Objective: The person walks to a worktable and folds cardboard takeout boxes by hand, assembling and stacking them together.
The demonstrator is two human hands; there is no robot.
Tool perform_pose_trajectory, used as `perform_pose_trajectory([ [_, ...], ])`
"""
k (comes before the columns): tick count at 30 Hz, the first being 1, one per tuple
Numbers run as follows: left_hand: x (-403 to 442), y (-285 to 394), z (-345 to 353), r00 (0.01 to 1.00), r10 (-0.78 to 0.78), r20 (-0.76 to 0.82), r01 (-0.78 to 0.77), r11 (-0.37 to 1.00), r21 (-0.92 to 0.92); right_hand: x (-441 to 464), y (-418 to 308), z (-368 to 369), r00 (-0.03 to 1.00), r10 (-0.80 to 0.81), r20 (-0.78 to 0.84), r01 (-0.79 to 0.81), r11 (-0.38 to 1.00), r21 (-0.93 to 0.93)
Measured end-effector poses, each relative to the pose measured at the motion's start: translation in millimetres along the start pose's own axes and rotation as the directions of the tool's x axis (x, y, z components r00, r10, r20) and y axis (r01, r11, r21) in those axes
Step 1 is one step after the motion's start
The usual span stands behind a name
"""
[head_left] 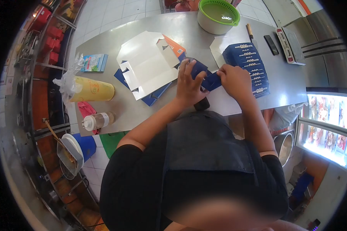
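A small dark blue cardboard box, partly folded, is between my two hands above the table's near edge. My left hand curls round its left side, thumb and fingers bent against the card. With the fingertips closed, my right hand pinches a flap at its right end. My palms and fingers hide part of its shape. Left of my left hand lies a flat, unfolded white card with cut slots, on top of blue and orange card sheets. Beside my right hand is an overlapping row of blue printed boxes.
A green-rimmed tub, a knife, a phone and a scale stand along the far and right side. At left are a yellow cup in plastic, a bottle and a blue-green packet.
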State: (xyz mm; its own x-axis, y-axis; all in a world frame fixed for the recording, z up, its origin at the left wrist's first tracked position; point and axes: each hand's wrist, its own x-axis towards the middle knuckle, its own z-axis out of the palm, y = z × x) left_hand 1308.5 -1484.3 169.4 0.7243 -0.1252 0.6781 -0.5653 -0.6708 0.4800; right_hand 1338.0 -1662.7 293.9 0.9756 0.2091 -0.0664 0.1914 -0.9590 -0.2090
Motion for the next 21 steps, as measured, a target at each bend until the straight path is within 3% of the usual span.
perform_pose_trajectory([
  [7,3,-4,-2,0.999,0.037,-0.03,-0.034,0.997,0.071,-5,3,20,0.994,-0.018,-0.111,0.017,1.0,-0.009],
  [10,6,-2,-5,0.999,0.053,-0.005,-0.053,0.997,0.052,-8,-6,21,0.983,-0.09,-0.161,0.076,0.993,-0.088],
  [13,10,-3,-6,0.994,0.104,0.026,-0.105,0.994,0.032,-10,-15,14,0.953,-0.213,-0.217,0.209,0.977,-0.044],
  [19,13,-10,-14,0.986,0.154,0.062,-0.156,0.988,0.016,-9,-15,3,0.97,-0.203,-0.134,0.213,0.975,0.061],
  [20,14,-9,-16,0.984,0.16,0.073,-0.163,0.986,0.027,-9,-15,-1,0.937,-0.269,-0.224,0.279,0.96,0.012],
  [21,16,-8,-19,0.997,0.063,0.034,-0.061,0.997,-0.036,-10,-14,-7,0.891,-0.334,-0.309,0.337,0.94,-0.043],
])
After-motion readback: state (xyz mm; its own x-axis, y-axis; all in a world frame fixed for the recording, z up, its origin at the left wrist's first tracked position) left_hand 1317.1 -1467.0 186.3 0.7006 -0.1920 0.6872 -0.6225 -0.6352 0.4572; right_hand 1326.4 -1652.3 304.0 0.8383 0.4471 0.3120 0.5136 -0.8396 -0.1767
